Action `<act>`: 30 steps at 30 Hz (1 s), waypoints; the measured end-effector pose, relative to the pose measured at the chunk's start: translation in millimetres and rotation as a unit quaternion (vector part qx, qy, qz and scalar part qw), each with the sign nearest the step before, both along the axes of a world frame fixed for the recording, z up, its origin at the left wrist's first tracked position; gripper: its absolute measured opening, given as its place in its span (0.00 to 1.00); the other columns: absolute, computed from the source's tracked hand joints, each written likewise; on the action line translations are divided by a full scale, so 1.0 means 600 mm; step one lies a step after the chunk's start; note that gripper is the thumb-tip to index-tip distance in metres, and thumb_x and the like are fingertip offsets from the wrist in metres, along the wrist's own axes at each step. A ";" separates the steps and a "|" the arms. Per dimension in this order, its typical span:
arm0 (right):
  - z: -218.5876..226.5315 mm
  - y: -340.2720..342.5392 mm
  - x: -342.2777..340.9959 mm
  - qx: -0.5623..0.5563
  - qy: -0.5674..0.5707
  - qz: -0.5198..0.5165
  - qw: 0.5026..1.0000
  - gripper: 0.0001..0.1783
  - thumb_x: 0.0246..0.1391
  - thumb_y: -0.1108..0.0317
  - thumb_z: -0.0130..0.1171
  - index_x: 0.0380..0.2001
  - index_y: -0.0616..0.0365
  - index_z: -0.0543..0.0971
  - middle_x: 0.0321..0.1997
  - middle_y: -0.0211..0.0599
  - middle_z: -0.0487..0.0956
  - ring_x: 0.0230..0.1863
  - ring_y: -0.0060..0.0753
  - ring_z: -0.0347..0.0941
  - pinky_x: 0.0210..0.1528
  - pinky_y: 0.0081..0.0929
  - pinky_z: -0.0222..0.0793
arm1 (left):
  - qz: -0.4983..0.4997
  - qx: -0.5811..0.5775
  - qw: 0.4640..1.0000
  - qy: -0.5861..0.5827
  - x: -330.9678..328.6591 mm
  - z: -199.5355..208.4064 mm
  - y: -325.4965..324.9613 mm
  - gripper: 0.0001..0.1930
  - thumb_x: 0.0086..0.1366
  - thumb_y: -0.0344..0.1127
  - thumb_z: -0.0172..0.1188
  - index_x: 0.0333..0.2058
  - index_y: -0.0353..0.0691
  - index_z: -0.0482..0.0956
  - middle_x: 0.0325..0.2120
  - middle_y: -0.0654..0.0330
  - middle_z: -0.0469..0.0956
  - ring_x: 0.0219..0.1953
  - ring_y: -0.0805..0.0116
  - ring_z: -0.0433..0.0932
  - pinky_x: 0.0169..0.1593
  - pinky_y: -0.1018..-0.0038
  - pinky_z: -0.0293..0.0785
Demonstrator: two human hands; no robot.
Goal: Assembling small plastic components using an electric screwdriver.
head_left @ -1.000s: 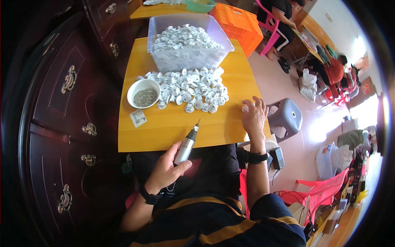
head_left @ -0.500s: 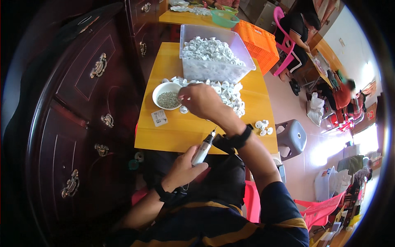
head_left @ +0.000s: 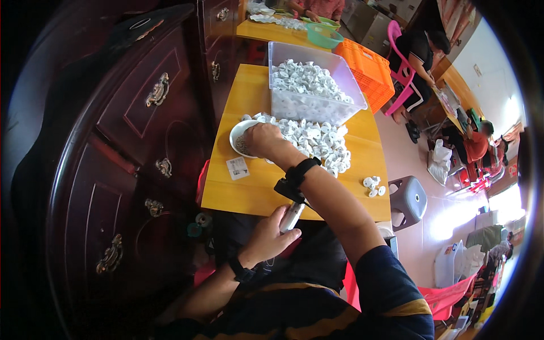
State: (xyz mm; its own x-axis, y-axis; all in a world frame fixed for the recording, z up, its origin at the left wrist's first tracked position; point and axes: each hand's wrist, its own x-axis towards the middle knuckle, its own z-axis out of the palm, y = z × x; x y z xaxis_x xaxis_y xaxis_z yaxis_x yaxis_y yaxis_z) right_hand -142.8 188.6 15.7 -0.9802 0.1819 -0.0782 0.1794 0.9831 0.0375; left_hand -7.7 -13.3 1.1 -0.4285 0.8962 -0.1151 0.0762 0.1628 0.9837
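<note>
My left hand [head_left: 265, 239] is wrapped round a silver-grey electric screwdriver [head_left: 291, 217] at the table's near edge. The tool points up and away; its tip is hidden behind my right wrist. My right hand [head_left: 264, 140] reaches into a white bowl [head_left: 233, 135] of small metal screws [head_left: 242, 145], at the left of the table. Its fingers look curled together, but their tips are hidden in the bowl. Beside that hand lies a loose heap of white round plastic parts [head_left: 320, 141].
A clear bin [head_left: 311, 110] full of similar white parts stands at the table's [head_left: 249, 195] back. A printed label [head_left: 238, 168] lies below the bowl; several parts [head_left: 373, 186] sit at the right edge. A grey stool [head_left: 409, 198], an orange crate [head_left: 365, 71] and dark drawers [head_left: 136, 113] surround the table.
My right hand has moved down and left into the bowl, its wrist now covering the screwdriver's tip. My left hand keeps its hold. The whole view has shifted slightly.
</note>
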 end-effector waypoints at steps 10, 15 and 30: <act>0.013 0.006 0.014 -0.084 0.025 -0.006 0.996 0.16 0.47 0.54 0.68 0.39 0.46 0.88 0.42 0.41 0.85 0.45 0.44 0.84 0.47 0.38 0.80 | 0.011 0.027 0.999 0.045 0.000 -0.016 0.002 0.30 0.64 0.38 0.65 0.62 0.35 0.67 0.45 0.51 0.81 0.40 0.65 0.82 0.45 0.69 0.78; 0.012 0.010 0.016 -0.130 0.038 -0.031 0.990 0.12 0.50 0.58 0.64 0.37 0.45 0.88 0.41 0.42 0.86 0.45 0.46 0.84 0.47 0.39 0.81 | 0.004 -0.003 1.000 0.019 -0.001 -0.009 0.001 0.29 0.64 0.38 0.65 0.60 0.35 0.68 0.46 0.52 0.81 0.43 0.64 0.82 0.48 0.67 0.77; 0.049 0.045 0.153 -0.456 0.212 -0.033 0.864 0.08 0.62 0.67 0.62 0.37 0.61 0.80 0.29 0.39 0.86 0.32 0.30 0.84 0.35 0.27 0.79 | 0.012 0.000 0.999 -0.048 -0.003 -0.015 -0.003 0.35 0.61 0.40 0.68 0.63 0.33 0.66 0.47 0.41 0.80 0.50 0.48 0.81 0.54 0.61 0.75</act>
State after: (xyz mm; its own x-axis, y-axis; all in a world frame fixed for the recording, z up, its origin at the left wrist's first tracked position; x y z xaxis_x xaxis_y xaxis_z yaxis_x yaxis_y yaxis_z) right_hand -51.0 215.5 44.9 -0.9459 0.2905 0.1443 0.0444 0.5565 -0.8297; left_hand -9.6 -14.9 -7.9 -0.4362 0.8859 -0.1579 -0.0233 0.1643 0.9861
